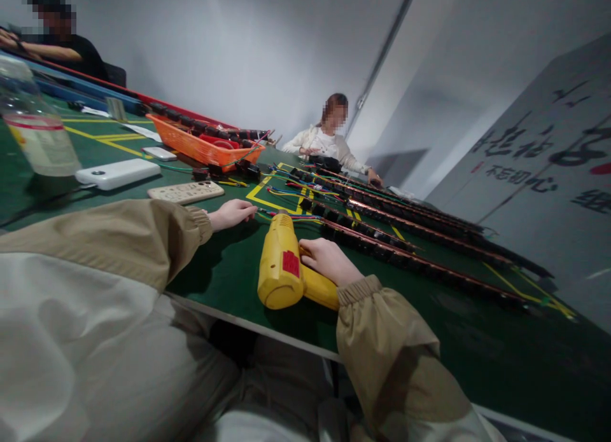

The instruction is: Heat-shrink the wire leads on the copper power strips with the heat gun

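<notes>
Right hand (pixel 329 261) is wrapped around the handle of a yellow heat gun (pixel 280 264), whose body stands just left of the knuckles, its nozzle pointing away from the person. Left hand (pixel 233 214), farther left and a little beyond the gun, has thumb and fingers pinched together on the ends of some thin coloured wires (pixel 308 218). From those fingertips the wires run right, passing beyond the nozzle; whether they touch it, I cannot tell. They lead to a long dark strip (pixel 405 255) with copper-coloured lengths, lying beyond the right hand and stretching off to its right.

Just beyond the left wrist lies a flat beige case (pixel 186 192); farther left are a white power bank (pixel 119 174) and a bottle (pixel 42 143). Past the left hand sits an orange basket (pixel 191 143). Everything rests on a green table (pixel 214 273) under both hands. Well beyond the right hand sits a co-worker (pixel 329 137) in white; another person (pixel 71 54), in black, is far past the left hand.
</notes>
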### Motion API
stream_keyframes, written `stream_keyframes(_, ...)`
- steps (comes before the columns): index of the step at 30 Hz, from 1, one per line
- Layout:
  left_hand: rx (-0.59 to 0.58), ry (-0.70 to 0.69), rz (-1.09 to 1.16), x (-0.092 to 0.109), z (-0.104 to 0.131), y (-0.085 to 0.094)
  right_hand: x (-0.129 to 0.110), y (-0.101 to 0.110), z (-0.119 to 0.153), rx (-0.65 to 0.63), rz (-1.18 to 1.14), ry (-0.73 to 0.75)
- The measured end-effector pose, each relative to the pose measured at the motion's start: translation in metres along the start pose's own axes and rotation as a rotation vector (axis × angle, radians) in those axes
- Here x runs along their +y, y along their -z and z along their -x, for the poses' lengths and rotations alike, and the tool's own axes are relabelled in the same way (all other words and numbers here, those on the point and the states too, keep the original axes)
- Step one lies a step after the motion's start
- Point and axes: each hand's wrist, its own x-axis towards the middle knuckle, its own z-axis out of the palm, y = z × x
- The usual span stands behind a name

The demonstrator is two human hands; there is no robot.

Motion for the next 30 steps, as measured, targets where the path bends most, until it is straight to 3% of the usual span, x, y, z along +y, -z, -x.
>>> stream_keyframes(8, 0.028, -0.076, -0.021, -0.006, -0.003, -0.002, -0.031, -0.002, -0.021, 0.046, 0.056, 0.116)
stream_keyframes(14, 0.042, -0.073, 0.0, -0.009, -0.006, -0.003, -0.037, 0.0, -0.021, 0.009, 0.025, 0.111)
stream_keyframes(21, 0.053, -0.077, 0.044, -0.003, -0.001, -0.002, -0.026, 0.0, -0.018, -0.003, -0.097, 0.127)
stream_keyframes(30, 0.028, -0.024, 0.058, 0.003, 0.002, 0.001, 0.011, -0.002, 0.009, -0.062, -0.18, 0.029)
